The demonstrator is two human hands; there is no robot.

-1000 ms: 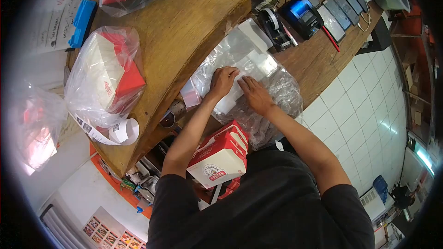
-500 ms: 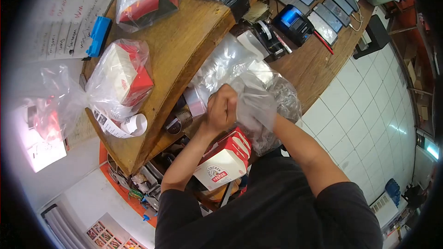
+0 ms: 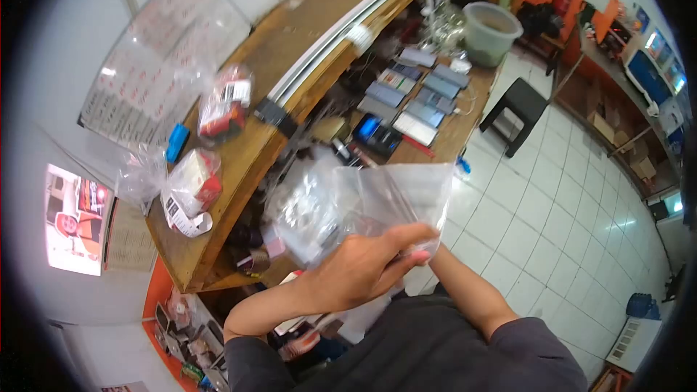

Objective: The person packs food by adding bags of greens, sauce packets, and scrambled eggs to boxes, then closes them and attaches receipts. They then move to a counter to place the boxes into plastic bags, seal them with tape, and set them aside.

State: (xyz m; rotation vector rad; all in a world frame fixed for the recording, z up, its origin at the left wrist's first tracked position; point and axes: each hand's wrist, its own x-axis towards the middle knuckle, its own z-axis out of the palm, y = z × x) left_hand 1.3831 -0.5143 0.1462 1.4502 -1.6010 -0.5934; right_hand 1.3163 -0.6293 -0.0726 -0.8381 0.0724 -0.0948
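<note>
A clear plastic bag (image 3: 392, 189) stands up from my left hand (image 3: 363, 265), whose thumb and fingers pinch its lower part. My right hand is hidden behind the bag and my left hand; only its forearm shows. More crumpled clear plastic (image 3: 305, 203) lies on the counter just beyond my hands. Below my left forearm, a small part of a red and white box (image 3: 292, 276) shows. On the raised wooden shelf are a bagged red and white box (image 3: 194, 178) with a paper receipt (image 3: 185, 219), and another bagged red package (image 3: 225, 105).
Several phones (image 3: 415, 129) lie in rows on the wooden counter (image 3: 465, 123), near a black device with a blue screen (image 3: 376, 133). A tub (image 3: 490, 35) stands at its far end. A black stool (image 3: 515, 111) is on the tiled floor, right of the counter.
The view has tilted up and shows more of the room. My left hand has turned from a fist to a pinch, and the bag now stands spread above it.
</note>
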